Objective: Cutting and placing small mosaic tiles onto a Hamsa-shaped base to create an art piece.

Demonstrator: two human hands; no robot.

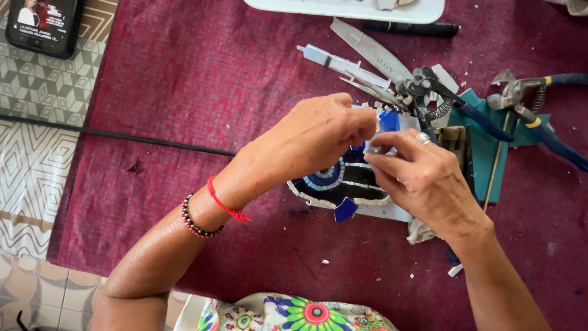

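Observation:
My left hand (318,138) and my right hand (422,178) meet above a mosaic piece (340,181) made of black, white and blue tiles with a blue round centre. Between the fingertips of both hands sits a small pale tile chip (371,147). Loose blue glass shards lie by the mosaic, one at its lower edge (345,210) and another just beyond my fingers (388,120). A red string and a bead bracelet circle my left wrist, and a ring is on my right hand.
Blue-handled nippers (447,101), a second pair of pliers (533,113), scissors (373,52) and a syringe (340,62) lie behind the mosaic on the maroon cloth (196,92). A teal sheet (490,153), a white tray (355,9), a black marker (410,27) and a phone (43,24) are around.

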